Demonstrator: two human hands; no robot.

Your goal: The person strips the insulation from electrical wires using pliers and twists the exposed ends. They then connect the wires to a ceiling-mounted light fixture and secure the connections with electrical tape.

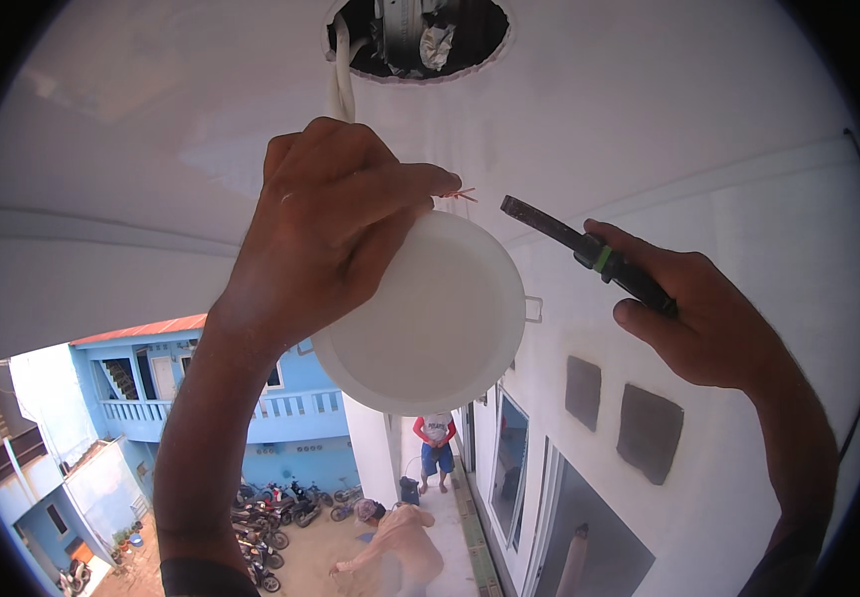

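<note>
1. Head view, left hand: my left hand (335, 214) was raised toward the white ceiling (649, 109), fingers clenched around the back of a round white downlight (430, 318). The lamp hung tilted, its flat face turned down toward the camera.
2. Head view, wiring: bare copper wire ends (462, 194) showed at my left fingertips, just above the lamp's rim. A white cable (338, 95) ran up behind that hand into the ceiling.
3. Head view, opening: a round cut-out hole (420, 40) stood in the ceiling directly above, with dark fittings inside it. The lamp was below the hole and apart from it.
4. Head view, right hand: my right hand (708, 318) was grasping a dark-handled tool with a green band (589, 254), its flat tip pointing at the wire ends without touching them.
5. Head view, lamp detail: a metal spring clip (533, 308) stood out at the lamp's right edge.
6. Head view, surroundings: below lay a courtyard with a blue building (151, 388), parked motorbikes (271, 517) and two other people (420, 488).
</note>
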